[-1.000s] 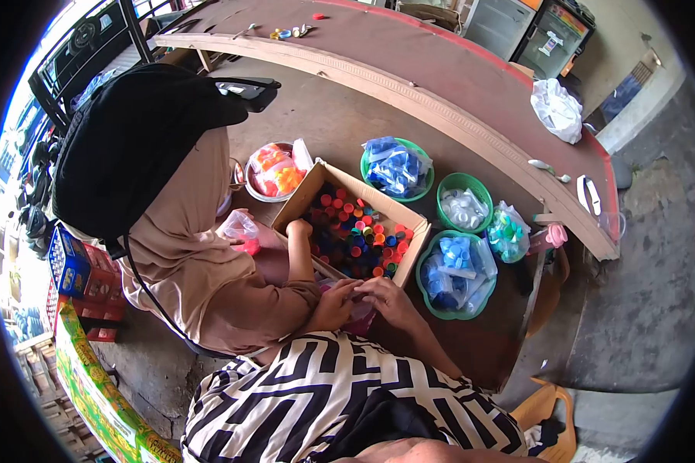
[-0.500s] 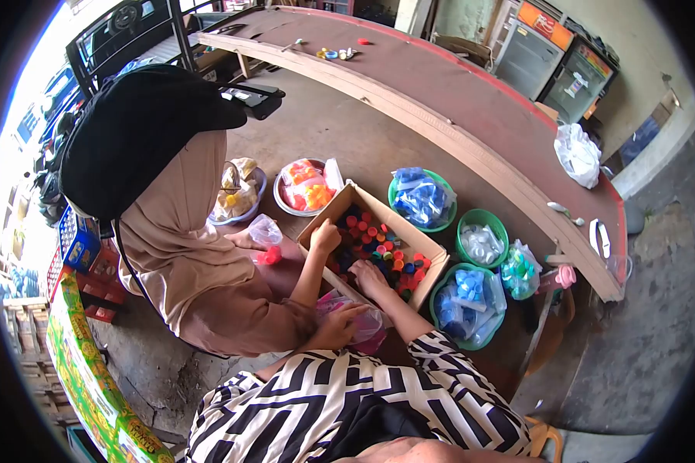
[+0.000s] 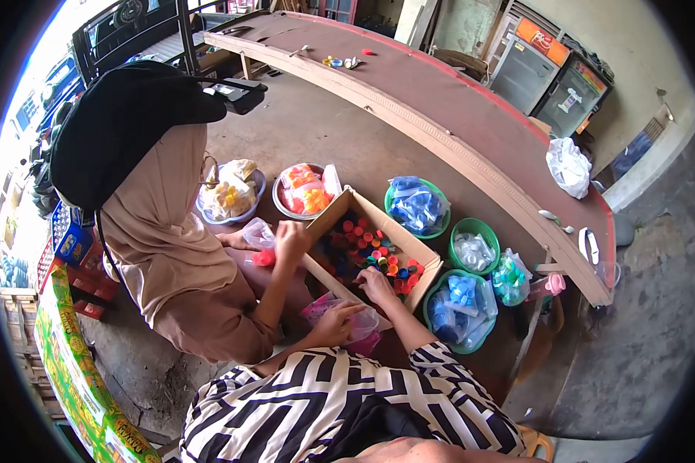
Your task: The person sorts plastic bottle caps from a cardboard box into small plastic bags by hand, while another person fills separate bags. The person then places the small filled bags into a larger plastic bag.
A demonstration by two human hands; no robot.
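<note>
Head view: loose caps [image 3: 361, 231], many of them red, with some blue, green and orange ones mixed in, lie in an open cardboard box [image 3: 400, 236] at the middle of the frame. From my end I see the right hand [image 3: 376, 285] reaching into the box, its fingers down at the caps; the fingertips are too small for me to make out, so I cannot tell whether they grasp one. I have the left hand [image 3: 337, 325] gripping a pink-and-clear plastic bag [image 3: 369, 324] just below the box, at lower centre. Left of the box, a co-worker [image 3: 181, 262] in a black cap [image 3: 127, 127] has one hand [image 3: 291, 244] up by its left edge, near a small bag [image 3: 259, 234] with red in it. Beyond the box, toward upper centre-left, I find a bowl [image 3: 276, 202] of red and orange packets beside a lavender basin [image 3: 202, 210]. To the right stand a green basket [image 3: 446, 225] of blue packets, a smaller green basket [image 3: 496, 241] and a teal basin [image 3: 480, 343]. A long brown tabletop [image 3: 440, 100] crosses the upper frame, with a white bag [image 3: 569, 167] at its right end.
</note>
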